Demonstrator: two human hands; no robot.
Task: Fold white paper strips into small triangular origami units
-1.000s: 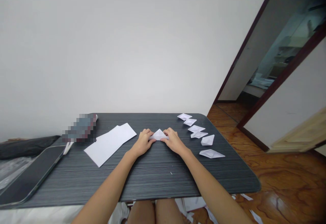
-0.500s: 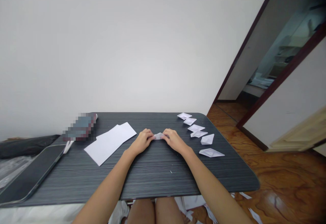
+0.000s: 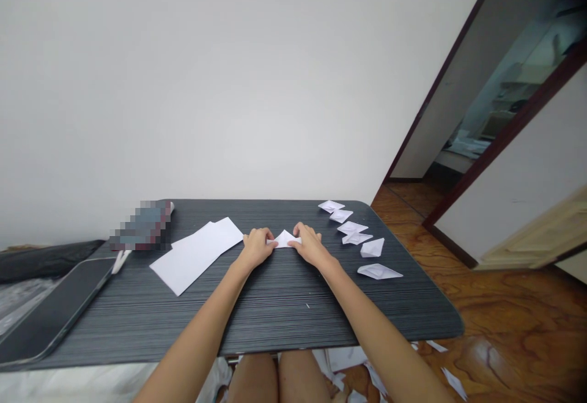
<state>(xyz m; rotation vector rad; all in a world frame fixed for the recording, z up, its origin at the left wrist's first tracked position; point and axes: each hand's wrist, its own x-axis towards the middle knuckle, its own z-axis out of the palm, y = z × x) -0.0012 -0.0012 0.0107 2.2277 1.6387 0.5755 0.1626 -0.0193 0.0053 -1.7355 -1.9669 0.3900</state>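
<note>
Between my two hands, over the middle of the dark table (image 3: 275,323), is a small folded paper boat (image 3: 285,240) with a peaked centre. My left hand (image 3: 258,245) pinches its left end between thumb and fingers. The right end is pinched the same way by my right hand (image 3: 310,244). Left of my left hand lie white paper sheets (image 3: 197,258), overlapping and flat on the table. Several finished-looking paper boats stand in a slanting row to the right, the nearest boat (image 3: 380,271) lying beyond my right forearm.
A dark tablet-like device (image 3: 59,305) lies at the table's left edge, with a white cable (image 3: 120,261) beside it. Behind it is a blurred-out item (image 3: 142,225). A white wall (image 3: 275,85) borders the table's back. Paper scraps (image 3: 454,383) lie on the wooden floor.
The folded paper between my hands now shows a taller peak and its ends are drawn outward. My hands have moved slightly apart. The view has shifted a little.
</note>
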